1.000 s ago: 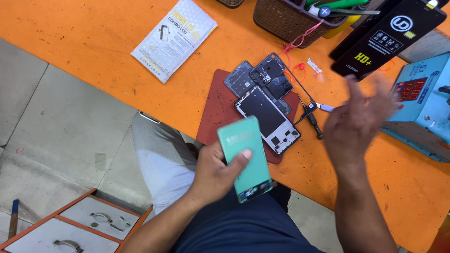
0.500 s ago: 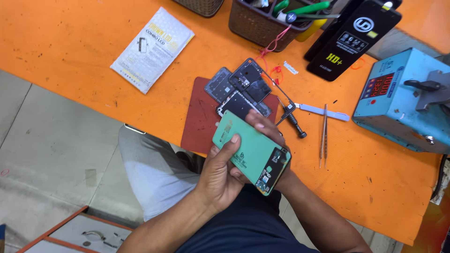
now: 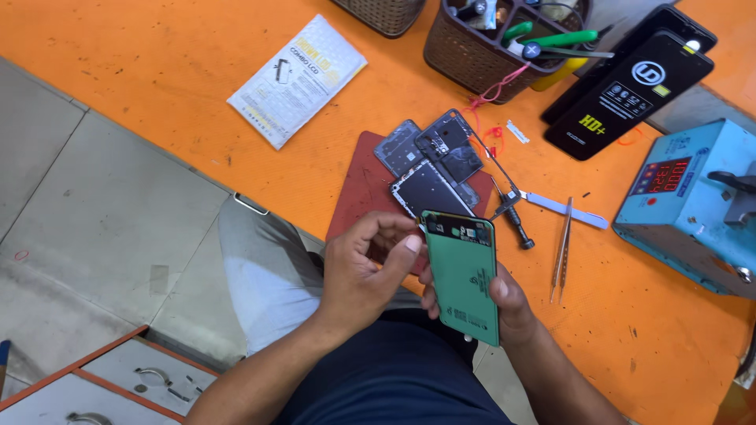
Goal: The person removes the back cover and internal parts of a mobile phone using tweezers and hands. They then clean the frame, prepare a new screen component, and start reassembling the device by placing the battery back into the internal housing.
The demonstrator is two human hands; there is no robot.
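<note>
My right hand (image 3: 504, 303) gripping green phone panel (image 3: 465, 275) at frame centre, my left hand (image 3: 366, 271) pinching its top edge, red mat (image 3: 362, 193) above, tweezers (image 3: 561, 248) right, orange desk (image 3: 157, 71).

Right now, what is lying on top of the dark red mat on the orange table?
On the dark red mat lie several dark phone parts, stacked and overlapping. The left hand and the green phone panel cover the mat's near edge, so anything there is hidden.

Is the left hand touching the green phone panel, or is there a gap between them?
Touching. In the head view, the left hand presses its thumb tip against the upper left edge of the green phone panel, with no gap visible there.
</note>
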